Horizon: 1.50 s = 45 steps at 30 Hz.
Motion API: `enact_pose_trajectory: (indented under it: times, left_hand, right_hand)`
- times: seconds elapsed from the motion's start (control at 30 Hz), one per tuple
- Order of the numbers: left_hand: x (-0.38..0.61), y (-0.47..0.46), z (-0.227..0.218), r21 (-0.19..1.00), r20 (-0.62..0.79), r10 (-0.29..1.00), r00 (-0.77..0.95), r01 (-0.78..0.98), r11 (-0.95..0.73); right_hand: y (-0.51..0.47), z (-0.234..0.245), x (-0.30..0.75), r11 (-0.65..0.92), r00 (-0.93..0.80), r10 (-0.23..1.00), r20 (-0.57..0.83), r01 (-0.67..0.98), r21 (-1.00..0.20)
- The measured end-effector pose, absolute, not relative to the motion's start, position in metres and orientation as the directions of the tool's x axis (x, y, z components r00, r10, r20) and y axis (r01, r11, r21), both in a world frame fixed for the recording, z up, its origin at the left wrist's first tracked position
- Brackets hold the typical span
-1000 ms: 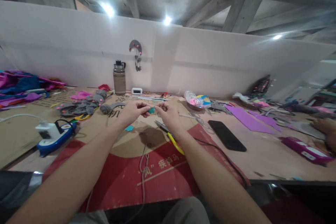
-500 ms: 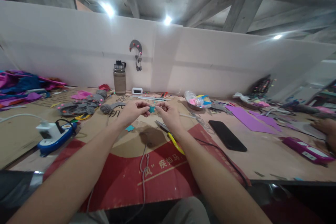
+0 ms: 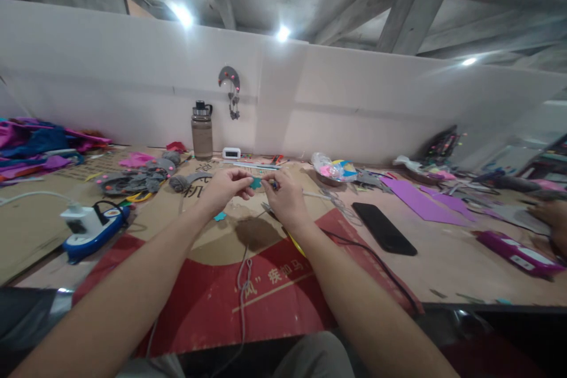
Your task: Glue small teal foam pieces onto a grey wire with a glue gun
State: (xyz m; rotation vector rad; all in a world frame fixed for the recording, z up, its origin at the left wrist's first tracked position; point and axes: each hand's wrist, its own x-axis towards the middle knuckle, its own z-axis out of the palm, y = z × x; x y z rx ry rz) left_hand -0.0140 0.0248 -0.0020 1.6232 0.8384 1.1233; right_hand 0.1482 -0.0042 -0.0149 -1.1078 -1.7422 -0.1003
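Observation:
My left hand (image 3: 225, 187) and my right hand (image 3: 284, 198) are raised together above the cardboard-covered table (image 3: 186, 230). Both pinch a small teal felt piece (image 3: 255, 183) between their fingertips, the left from the left side, the right from the right. A second small teal piece (image 3: 218, 216) lies on the cardboard below my left wrist. Scissors with yellow handles (image 3: 292, 242) lie under my right wrist, mostly hidden by it. A grey cord (image 3: 241, 283) runs down the red-printed cardboard toward me.
A glue gun on a blue and white stand (image 3: 91, 225) sits at left. Grey felt shapes (image 3: 142, 180) and a water bottle (image 3: 201, 133) are behind. A black phone (image 3: 383, 228), purple sheets (image 3: 419, 201) and a magenta case (image 3: 516, 253) lie right. Another person's hand (image 3: 551, 215) rests at far right.
My right hand has shifted slightly toward me and lower, now covering more of the scissors. The teal piece stays pinched between both hands.

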Motion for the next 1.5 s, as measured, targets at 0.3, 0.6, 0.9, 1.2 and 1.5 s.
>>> enact_pose_trajectory:
  times: [0.3,0.6,0.9,1.2,1.5]
  left_hand:
    - [-0.012,0.021,-0.001,0.943,0.306,0.922,0.239,0.054,-0.327]
    - [-0.013,0.024,-0.004,0.963,0.269,0.915,0.3,-0.081,-0.257]
    - [-0.013,0.026,-0.004,0.971,0.235,0.915,0.326,-0.123,-0.206]
    - [-0.012,0.026,-0.005,0.956,0.292,0.912,0.287,-0.075,-0.282]
    - [-0.011,0.027,-0.006,0.923,0.342,0.904,0.257,0.089,-0.375]
  right_hand:
    - [-0.011,-0.016,0.144,0.52,-0.133,0.615,0.778,0.81,-0.272]
    - [-0.013,-0.018,0.142,0.525,-0.222,0.597,0.771,0.835,-0.166]
    - [-0.013,-0.018,0.142,0.507,-0.24,0.58,0.779,0.854,-0.114]
    - [-0.014,-0.017,0.141,0.539,-0.228,0.597,0.769,0.824,-0.173]
    - [-0.009,-0.013,0.142,0.577,-0.052,0.628,0.777,0.701,-0.419]
